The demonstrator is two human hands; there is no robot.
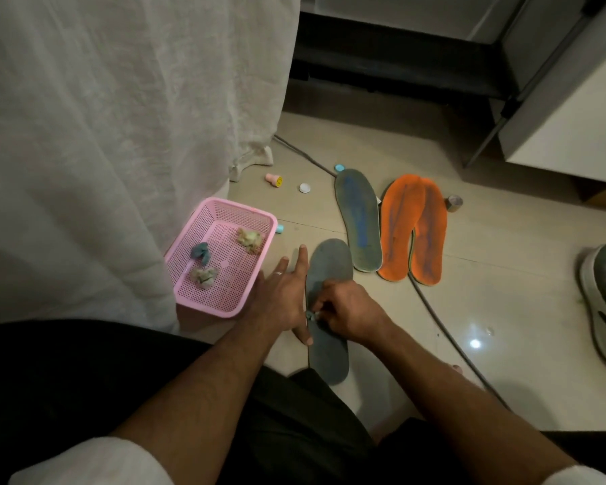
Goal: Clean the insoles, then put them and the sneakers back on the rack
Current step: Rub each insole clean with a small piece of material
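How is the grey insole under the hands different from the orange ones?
The grey insole is dark grey; the orange insoles are bright orange. The grey one lies alone, pressed by the left hand and rubbed by the right hand; the orange pair lies untouched, overlapping. All lie flat on the floor.

It is a room in a home: a white curtain (119, 117) hangs down to a tiled floor (504, 292), with a cabinet (574, 110) and small toys nearby.
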